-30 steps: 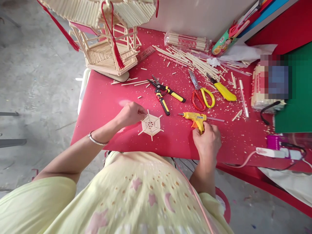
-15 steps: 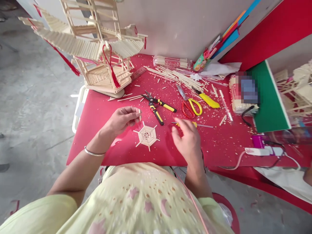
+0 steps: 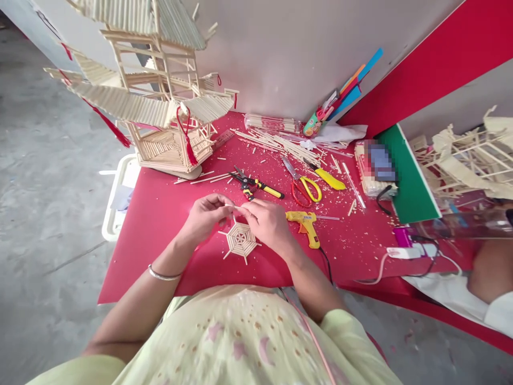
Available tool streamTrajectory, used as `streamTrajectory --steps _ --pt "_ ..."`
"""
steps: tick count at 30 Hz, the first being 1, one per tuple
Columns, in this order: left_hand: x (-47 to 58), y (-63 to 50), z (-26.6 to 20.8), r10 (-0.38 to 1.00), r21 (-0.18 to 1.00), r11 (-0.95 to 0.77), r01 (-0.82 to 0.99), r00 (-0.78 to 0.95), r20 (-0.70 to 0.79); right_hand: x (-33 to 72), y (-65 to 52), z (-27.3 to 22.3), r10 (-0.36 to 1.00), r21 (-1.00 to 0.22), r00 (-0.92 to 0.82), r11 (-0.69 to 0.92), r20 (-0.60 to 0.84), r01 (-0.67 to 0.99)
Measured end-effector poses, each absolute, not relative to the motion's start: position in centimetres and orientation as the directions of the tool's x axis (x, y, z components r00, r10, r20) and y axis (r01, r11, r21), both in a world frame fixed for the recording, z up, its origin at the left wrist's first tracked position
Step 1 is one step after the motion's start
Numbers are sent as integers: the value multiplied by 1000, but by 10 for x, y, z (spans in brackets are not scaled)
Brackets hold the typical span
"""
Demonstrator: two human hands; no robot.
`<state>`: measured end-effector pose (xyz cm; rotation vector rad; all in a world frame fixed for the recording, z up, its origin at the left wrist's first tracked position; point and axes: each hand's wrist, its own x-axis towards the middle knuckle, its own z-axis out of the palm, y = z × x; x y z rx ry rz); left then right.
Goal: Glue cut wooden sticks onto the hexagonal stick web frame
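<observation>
One white plastic frame [image 3: 110, 206], at far left beside the table; one tiered pagoda model [image 3: 120, 101] of pale sticks, hung with red tassels (one tassel [image 3: 190, 149] dangles at the near corner); one red table [image 3: 136, 256], scattered with pale crumbs.

One left hand [image 3: 204, 216], bangle at the wrist, thumb and fingers pinching a short stick [image 3: 235, 207], mostly hidden by the fingers; one six-spoked stick web [image 3: 240, 239], flat on the table, just below the fingertips and between the wrists; one pair of black-and-yellow pliers [image 3: 269, 188], lying open behind the hands; one right hand [image 3: 270, 222], fingertips brought to the short stick, fingers drawn in (whether they too clasp it, one cannot tell).

One heap of loose sticks [image 3: 280, 144], towards the wall; one pair of scissors [image 3: 298, 177], with one red and one yellow handle; one yellow glue gun [image 3: 306, 221], on its side near the right hand, clear rod at its rear; one yellow-handled knife [image 3: 331, 178]; one wrapped bundle [image 3: 366, 187]; one green board [image 3: 417, 182]; one second stick structure [image 3: 460, 160], at far right.
</observation>
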<state>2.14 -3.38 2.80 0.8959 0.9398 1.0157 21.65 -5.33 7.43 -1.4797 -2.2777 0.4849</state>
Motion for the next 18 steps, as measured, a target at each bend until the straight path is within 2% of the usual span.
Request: streamTrajectory --steps 3,6,8,10,12,14,16,18 --pt "16 -32 18 942 991 127 38 310 -132 230 -43 80 817 -320 -574 559 53 765" --pt "13 -31 13 906 990 32 140 414 -88 237 -33 83 738 -306 -675 641 -7 704" --pt "13 -31 13 907 993 68 100 407 -103 240 -27 82 756 -357 -655 608 -13 709" --pt "15 -32 15 938 988 157 -1 313 -149 241 -21 79 851 -350 -525 491 -4 798" --pt "17 -33 17 960 960 228 -162 199 -195 242 -14 72 945 -244 -324 306 -37 920" --pt "20 -33 18 967 920 248 -302 141 -214 242 -7 64 972 -100 -186 173 -140 980" --pt "22 -33 19 970 892 243 -382 121 -212 242 1 58 959 -7 -143 146 -246 989" --pt "23 -33 19 970 872 244 -425 117 -214 241 9 55 942 15 -156 168 -295 986"
